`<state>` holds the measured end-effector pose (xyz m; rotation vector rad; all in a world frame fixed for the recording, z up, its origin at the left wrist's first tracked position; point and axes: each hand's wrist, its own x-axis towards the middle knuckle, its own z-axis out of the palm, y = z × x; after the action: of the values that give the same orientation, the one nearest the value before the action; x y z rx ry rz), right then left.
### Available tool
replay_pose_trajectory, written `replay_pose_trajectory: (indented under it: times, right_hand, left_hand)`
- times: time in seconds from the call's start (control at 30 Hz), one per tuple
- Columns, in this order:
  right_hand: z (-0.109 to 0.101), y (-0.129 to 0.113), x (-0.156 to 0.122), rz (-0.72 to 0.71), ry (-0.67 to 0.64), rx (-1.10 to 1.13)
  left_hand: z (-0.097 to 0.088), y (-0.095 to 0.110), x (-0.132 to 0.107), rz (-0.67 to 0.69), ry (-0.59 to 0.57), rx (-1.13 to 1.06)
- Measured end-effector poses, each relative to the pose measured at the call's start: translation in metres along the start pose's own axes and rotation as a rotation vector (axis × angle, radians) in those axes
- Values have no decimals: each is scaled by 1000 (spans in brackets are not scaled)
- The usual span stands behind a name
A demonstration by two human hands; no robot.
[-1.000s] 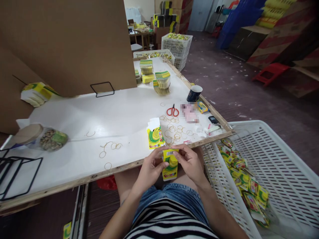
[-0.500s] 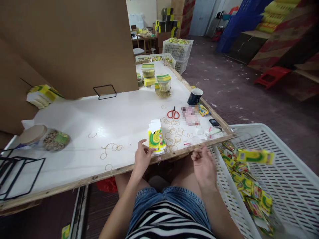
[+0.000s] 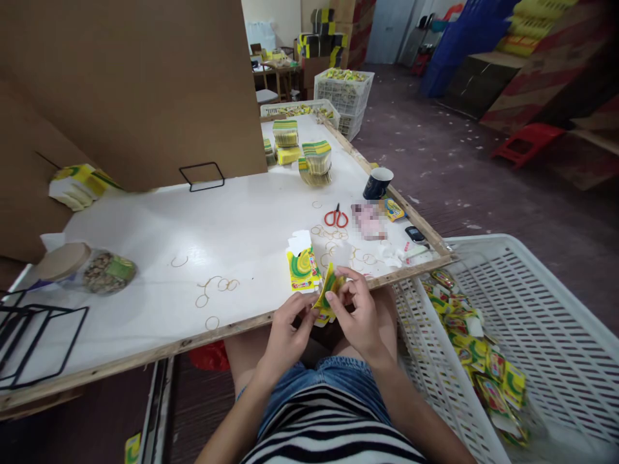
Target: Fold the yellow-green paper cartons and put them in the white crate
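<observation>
My left hand [image 3: 286, 335] and my right hand [image 3: 356, 316] meet at the near edge of the white table [image 3: 159, 238], both pinching a flat yellow-green carton [image 3: 327, 290] between them. Just behind the hands stands a small stack of the same flat cartons [image 3: 302, 265], white flaps up. Several rubber bands [image 3: 338, 248] lie loose on the table beyond it. To my right a white plastic crate [image 3: 532, 303] holds several finished yellow-green packets [image 3: 476, 351].
Red scissors [image 3: 336, 218], a dark mug [image 3: 378, 183] and small items sit at the table's right edge. Carton stacks [image 3: 314, 158] stand at the far end. A jar [image 3: 82, 267] lies at the left. A brown cardboard wall [image 3: 135, 84] backs the table.
A second ago both hands held a folded packet in my lap. My right hand tossed it into the crate while the left reached the stack. Now both hands hold a fresh flat carton.
</observation>
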<state>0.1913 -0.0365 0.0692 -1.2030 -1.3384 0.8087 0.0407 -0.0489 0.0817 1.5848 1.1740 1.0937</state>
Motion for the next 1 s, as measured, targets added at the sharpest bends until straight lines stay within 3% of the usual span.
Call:
replay_pose_trajectory:
  times: [0.17,0.27,0.37,0.5,0.57,0.63,0.7,0.83,1.0]
  right_hand:
    - [5,3,-9,32,2,185]
    - [10,1,-15,28,-16,265]
    - [11,1,-17,21,44,277]
    - [4,9,-18,74,165,178]
    - [1,15,-20,150,85,154]
    - [-2,20,-21,214,7,152]
    - [-4,22,-22,239,14,159]
    - [-9,20,-18,200,23,219]
    - [-23,16,-8,126,-187,206]
  left_hand:
    - [5,-10,5,-203,-260,-395]
    - [13,-19,6,-330,-312,-657]
    - [19,-28,6,-414,-286,-766]
    - [21,-37,7,-479,-50,-792]
    - [21,-38,9,-477,25,-767]
    - [21,-37,10,-460,16,-717]
    - [21,-35,11,-425,-13,-649]
    - [21,-26,9,-328,7,-577]
    - [13,-18,6,-242,-81,-526]
